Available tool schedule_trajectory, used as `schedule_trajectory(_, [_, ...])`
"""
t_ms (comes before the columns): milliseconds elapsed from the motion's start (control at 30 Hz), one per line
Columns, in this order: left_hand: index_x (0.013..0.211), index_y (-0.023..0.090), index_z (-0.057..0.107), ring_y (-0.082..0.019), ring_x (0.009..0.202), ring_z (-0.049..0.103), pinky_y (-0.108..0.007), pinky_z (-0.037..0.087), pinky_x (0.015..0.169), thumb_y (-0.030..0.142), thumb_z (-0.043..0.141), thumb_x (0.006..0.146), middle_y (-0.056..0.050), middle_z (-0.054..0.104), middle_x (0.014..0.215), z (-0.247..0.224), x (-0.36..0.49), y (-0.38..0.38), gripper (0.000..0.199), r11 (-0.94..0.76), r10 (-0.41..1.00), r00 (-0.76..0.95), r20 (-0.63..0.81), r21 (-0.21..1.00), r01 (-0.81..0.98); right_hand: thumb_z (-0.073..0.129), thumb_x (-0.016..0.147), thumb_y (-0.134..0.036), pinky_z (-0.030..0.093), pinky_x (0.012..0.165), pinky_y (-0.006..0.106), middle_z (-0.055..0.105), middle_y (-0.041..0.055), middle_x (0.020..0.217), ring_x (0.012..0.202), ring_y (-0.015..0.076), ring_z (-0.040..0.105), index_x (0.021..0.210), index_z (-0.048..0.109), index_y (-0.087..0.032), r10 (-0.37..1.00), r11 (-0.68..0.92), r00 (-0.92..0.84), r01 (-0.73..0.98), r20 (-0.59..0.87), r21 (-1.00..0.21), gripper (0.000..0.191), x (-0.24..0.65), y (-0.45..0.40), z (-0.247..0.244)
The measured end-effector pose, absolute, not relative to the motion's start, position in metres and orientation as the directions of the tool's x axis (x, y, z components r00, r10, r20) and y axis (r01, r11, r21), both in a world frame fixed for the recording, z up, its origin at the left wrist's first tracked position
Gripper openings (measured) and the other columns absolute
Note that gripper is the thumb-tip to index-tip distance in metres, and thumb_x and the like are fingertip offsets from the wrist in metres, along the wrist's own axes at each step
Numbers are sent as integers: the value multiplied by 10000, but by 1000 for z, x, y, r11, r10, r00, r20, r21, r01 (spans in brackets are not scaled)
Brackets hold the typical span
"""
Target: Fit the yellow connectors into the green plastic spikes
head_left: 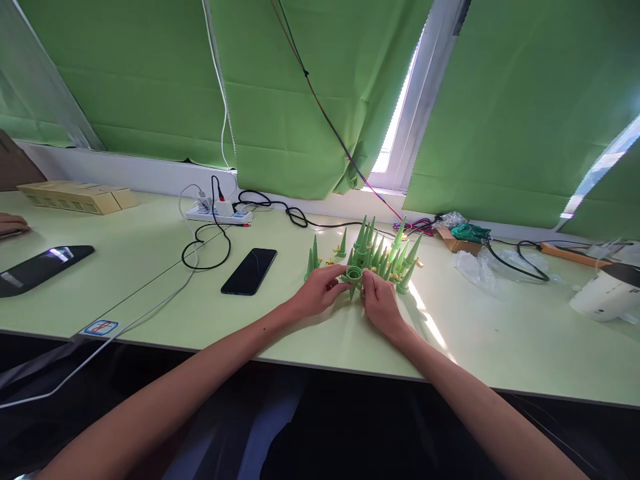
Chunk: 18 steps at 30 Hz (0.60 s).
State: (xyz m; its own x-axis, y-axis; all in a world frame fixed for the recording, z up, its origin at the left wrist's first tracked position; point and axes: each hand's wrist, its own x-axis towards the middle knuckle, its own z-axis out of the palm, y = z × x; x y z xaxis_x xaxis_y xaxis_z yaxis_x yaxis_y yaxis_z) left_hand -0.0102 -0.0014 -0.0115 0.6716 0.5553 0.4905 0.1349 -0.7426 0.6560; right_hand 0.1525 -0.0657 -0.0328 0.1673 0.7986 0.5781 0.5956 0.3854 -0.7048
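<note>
A green cone-shaped piece (354, 274) with a round open end facing me is held over the table. My left hand (323, 290) pinches its left side between thumb and fingers. My right hand (380, 301) is closed at its right side, and what its fingertips grip there is too small to make out. Just behind my hands stand several green pointed cones (373, 250), tips up, with small yellow parts (419, 263) among them. One cone (341, 244) stands a little apart at the back left of the group.
A black phone (249, 271) lies left of my hands. Further left are a power strip (219, 213) with cables, a flat box (77, 197) and another person's hand (13, 225). Rightward are a small carton (457, 241), clear plastic (477, 272) and a white container (607, 291).
</note>
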Motion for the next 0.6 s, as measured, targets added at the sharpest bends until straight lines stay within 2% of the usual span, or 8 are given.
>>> schedule_trajectory(100, [1106,165,609,-83,485,459,-210,400,520,389,509,921,30,531,614,-12,-8,-3,307,-639,616,679,399,757,135,326,999,-466,307,509,262,413,-44,552,508,113,390,654,397,-219,815,370,195,550,546,-749,430,151,-65,-32])
schedule_trajectory(233, [1259,195,505,-56,456,481,-192,391,456,424,544,897,-6,599,819,-9,-6,-6,430,-492,672,651,354,870,35,355,988,-490,308,484,259,395,-50,554,496,110,375,668,378,-227,837,384,180,479,517,-789,415,149,-64,-34])
schedule_trajectory(300, [1300,216,458,-43,434,465,-177,376,430,439,553,892,12,578,798,-6,-6,-7,475,-442,679,653,335,897,0,377,982,-492,310,478,257,386,-56,561,494,108,366,685,362,-231,847,397,154,454,509,-798,396,148,-64,-35])
schedule_trajectory(600, [1209,173,534,-42,391,424,-197,347,401,495,582,871,43,540,674,-8,-5,-4,469,-360,690,657,304,931,-54,400,974,-475,321,471,253,405,-49,568,494,105,370,672,363,-231,860,408,117,427,497,-807,390,150,-63,-35])
